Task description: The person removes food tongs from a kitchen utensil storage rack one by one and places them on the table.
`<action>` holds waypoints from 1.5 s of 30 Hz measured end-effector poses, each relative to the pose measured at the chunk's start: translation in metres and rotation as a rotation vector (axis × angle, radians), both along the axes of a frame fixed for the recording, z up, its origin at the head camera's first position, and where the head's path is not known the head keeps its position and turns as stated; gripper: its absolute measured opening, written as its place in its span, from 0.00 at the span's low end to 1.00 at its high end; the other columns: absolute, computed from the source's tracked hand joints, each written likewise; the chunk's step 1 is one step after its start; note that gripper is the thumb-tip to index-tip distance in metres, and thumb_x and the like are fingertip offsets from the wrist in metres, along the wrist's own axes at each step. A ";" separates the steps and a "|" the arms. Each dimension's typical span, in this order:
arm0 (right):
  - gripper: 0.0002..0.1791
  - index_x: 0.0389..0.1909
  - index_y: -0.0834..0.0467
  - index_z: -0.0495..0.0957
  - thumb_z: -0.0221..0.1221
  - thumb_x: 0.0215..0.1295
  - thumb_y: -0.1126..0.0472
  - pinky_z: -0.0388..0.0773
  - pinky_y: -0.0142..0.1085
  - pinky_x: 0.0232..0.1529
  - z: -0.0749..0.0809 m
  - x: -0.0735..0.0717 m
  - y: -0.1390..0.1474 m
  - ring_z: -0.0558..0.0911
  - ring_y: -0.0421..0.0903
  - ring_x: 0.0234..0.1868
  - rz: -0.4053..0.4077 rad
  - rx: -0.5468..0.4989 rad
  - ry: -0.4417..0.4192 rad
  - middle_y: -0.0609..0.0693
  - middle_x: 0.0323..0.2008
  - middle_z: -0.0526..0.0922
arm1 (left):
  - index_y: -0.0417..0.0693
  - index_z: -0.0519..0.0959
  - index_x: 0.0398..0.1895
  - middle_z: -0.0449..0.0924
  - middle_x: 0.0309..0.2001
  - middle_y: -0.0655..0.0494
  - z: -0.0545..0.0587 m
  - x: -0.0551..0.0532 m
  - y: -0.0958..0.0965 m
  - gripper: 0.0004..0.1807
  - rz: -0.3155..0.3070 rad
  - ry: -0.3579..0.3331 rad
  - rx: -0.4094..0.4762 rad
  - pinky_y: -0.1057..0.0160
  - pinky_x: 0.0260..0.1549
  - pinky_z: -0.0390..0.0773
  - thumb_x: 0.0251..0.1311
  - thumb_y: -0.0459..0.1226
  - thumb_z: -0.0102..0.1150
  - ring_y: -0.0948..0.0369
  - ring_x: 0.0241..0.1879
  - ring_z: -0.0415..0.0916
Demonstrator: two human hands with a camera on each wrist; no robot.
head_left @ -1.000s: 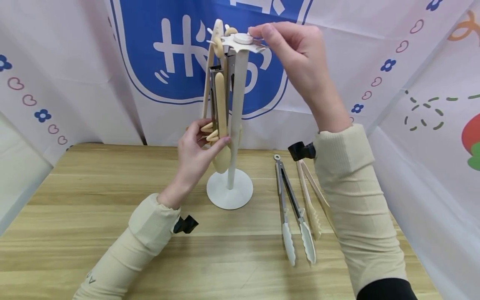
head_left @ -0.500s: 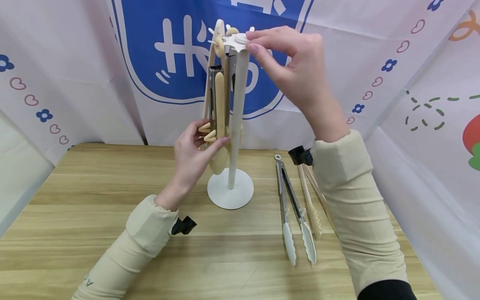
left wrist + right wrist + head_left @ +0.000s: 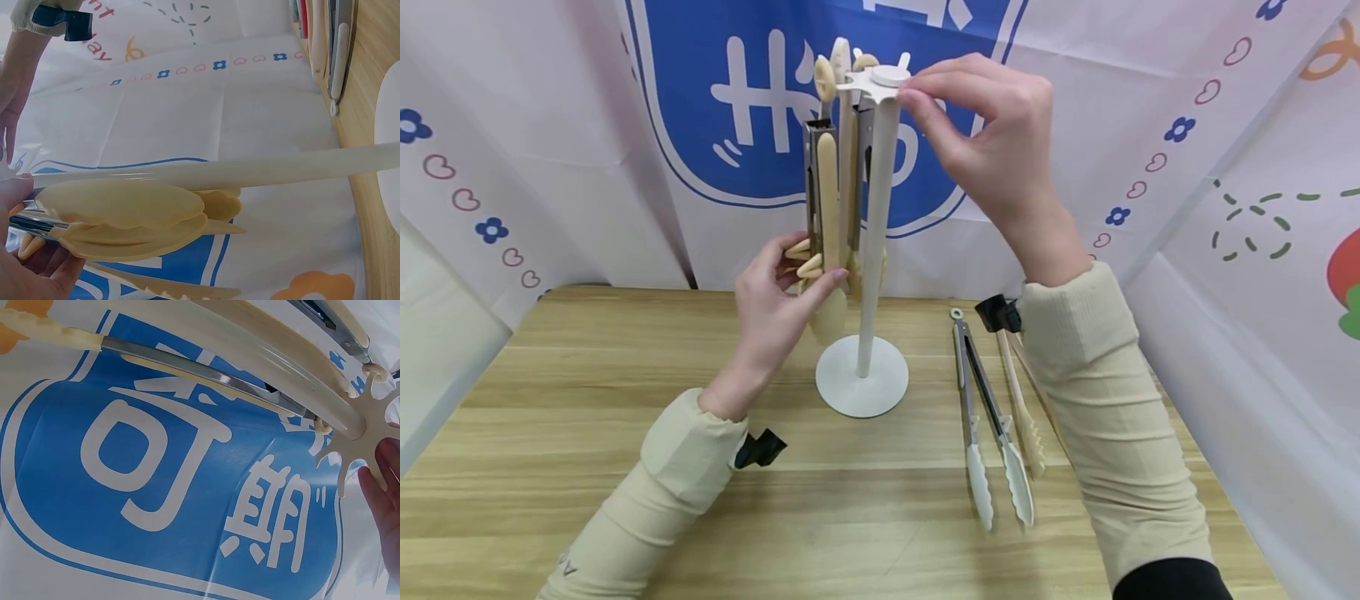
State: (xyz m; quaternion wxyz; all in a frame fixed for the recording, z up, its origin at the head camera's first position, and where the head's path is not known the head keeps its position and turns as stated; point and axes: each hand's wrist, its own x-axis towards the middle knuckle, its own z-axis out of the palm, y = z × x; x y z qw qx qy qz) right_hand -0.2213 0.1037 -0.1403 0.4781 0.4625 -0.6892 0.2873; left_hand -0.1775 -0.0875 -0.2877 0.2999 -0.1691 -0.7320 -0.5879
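A white utensil stand (image 3: 874,242) rises from a round base, topped by a hooked disc (image 3: 867,82). My left hand (image 3: 767,308) grips a pair of steel-and-cream tongs (image 3: 827,192) low on the handles. Their ring (image 3: 825,79) is just left of the disc; whether it touches a hook I cannot tell. In the left wrist view, the cream scalloped tong heads (image 3: 125,203) lie beside the pole. My right hand (image 3: 992,133) pinches the disc's right edge between thumb and fingers. Other tongs (image 3: 206,365) hang from the disc behind, partly hidden by the pole.
Grey-and-white tongs (image 3: 988,417) lie spread on the wooden table (image 3: 587,467), right of the stand. Light wooden-looking tongs (image 3: 1022,408) lie beside them, partly under my right forearm. A printed cloth (image 3: 737,225) hangs right behind the stand.
My left hand has moved slightly left with the tongs, and their ring has shifted left and turned toward the view. My right hand has regripped the disc edge, thumb and fingers closer together.
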 end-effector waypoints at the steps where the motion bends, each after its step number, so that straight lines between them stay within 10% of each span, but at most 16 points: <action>1: 0.09 0.29 0.65 0.84 0.60 0.58 0.63 0.76 0.28 0.38 0.000 0.000 0.000 0.83 0.45 0.34 0.001 -0.006 0.002 0.55 0.30 0.85 | 0.27 0.71 0.48 0.76 0.38 0.42 0.000 0.000 -0.001 0.26 0.002 0.000 -0.001 0.73 0.37 0.78 0.44 0.29 0.68 0.61 0.35 0.75; 24: 0.07 0.27 0.66 0.83 0.60 0.58 0.66 0.76 0.28 0.38 0.001 -0.003 0.000 0.82 0.46 0.33 0.045 -0.005 -0.019 0.56 0.29 0.84 | 0.30 0.72 0.46 0.76 0.38 0.47 0.003 0.009 -0.029 0.25 0.080 -0.047 -0.046 0.75 0.37 0.77 0.44 0.32 0.69 0.66 0.34 0.74; 35: 0.07 0.25 0.67 0.83 0.61 0.56 0.66 0.76 0.29 0.38 0.001 -0.004 0.002 0.82 0.46 0.32 0.071 -0.019 -0.010 0.56 0.27 0.84 | 0.32 0.72 0.44 0.78 0.36 0.47 -0.002 0.014 -0.046 0.25 0.171 -0.207 -0.170 0.78 0.32 0.77 0.47 0.40 0.68 0.71 0.31 0.75; 45: 0.07 0.26 0.67 0.83 0.60 0.57 0.66 0.75 0.29 0.39 0.002 -0.003 0.002 0.82 0.46 0.33 0.061 -0.008 -0.024 0.56 0.28 0.84 | 0.33 0.72 0.43 0.80 0.36 0.43 -0.013 0.016 -0.061 0.26 0.246 -0.283 -0.309 0.84 0.26 0.73 0.47 0.43 0.68 0.54 0.32 0.80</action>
